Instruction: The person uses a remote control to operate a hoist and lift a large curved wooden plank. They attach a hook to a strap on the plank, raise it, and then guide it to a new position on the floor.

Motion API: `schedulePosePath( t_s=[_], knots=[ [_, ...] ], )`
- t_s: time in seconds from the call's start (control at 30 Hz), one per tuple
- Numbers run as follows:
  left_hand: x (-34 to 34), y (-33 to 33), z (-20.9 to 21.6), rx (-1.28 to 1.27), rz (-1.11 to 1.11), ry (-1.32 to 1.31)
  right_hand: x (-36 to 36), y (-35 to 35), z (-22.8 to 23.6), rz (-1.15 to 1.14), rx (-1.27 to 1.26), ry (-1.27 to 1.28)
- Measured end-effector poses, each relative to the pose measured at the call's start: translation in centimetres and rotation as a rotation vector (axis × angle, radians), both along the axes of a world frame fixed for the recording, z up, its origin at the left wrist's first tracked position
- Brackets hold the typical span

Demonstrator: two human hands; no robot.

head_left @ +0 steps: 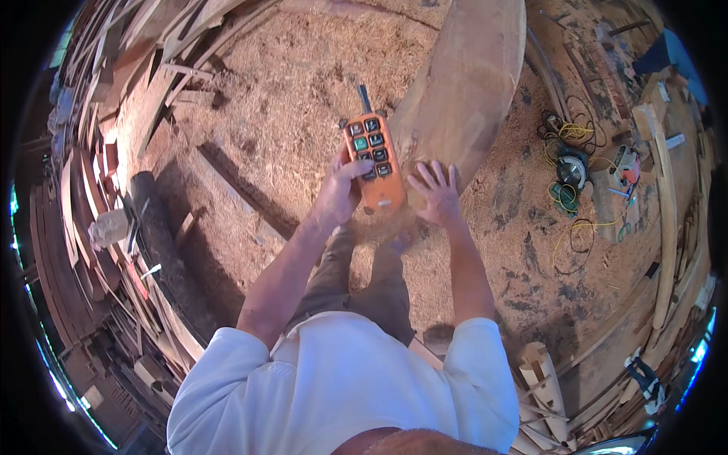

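Observation:
My left hand (340,187) is closed around an orange handheld remote control (387,191) with two columns of dark buttons, one of them green, and a short black antenna at its top. The left thumb presses on a button low on the remote's left side. My right hand (438,196) is spread with fingers apart, its fingertips at the lower end of a large curved wooden slab (462,98). Whether the right fingers touch the wood or hover over it I cannot tell. The slab stretches away from me toward the top edge.
Sawdust and shavings cover the ground (303,91). A circular saw (571,171) with yellow cords lies at the right, beside a red-and-white power tool (628,165). Stacked boards (83,227) line the left side, near a dark log (163,235). A narrow plank (235,189) lies ahead left.

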State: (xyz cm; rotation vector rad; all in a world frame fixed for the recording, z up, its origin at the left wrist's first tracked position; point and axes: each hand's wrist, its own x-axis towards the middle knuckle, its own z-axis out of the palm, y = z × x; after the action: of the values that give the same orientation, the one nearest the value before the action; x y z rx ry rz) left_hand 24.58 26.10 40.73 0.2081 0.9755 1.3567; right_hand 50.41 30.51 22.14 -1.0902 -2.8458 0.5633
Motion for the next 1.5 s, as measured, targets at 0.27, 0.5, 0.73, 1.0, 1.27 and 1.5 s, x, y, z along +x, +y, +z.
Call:
schedulePosePath(
  t_s=[0.27, 0.5, 0.73, 1.0, 1.27, 1.5],
  knots=[
    [-1.3, -0.1, 0.3, 0.052, 0.037, 0.037, -0.9, 3.0, 0.3, 0.031, 0.023, -0.005],
    [-1.7, 0.4, 0.6, 0.087, 0.058, 0.003, -1.1, 5.3, 0.2, 0.022, 0.039, 0.008],
    [-2.2, 1.1, -0.6, 0.121, 0.053, -0.043, -0.7, 7.7, 0.0, 0.043, 0.048, -0.037],
    [-2.9, 1.6, -0.8, 0.012, 0.181, -0.038, -1.7, 8.8, 0.4, 0.031, 0.004, -0.055],
    [-5.9, 1.6, -3.9, -0.07, 0.11, -0.017, -1.9, 9.4, -0.3, 0.046, -0.009, -0.064],
    [-6.8, 2.9, -3.0, -0.079, 0.081, -0.042, -1.7, 9.2, -1.3, 0.03, 0.01, -0.013]
  ],
)
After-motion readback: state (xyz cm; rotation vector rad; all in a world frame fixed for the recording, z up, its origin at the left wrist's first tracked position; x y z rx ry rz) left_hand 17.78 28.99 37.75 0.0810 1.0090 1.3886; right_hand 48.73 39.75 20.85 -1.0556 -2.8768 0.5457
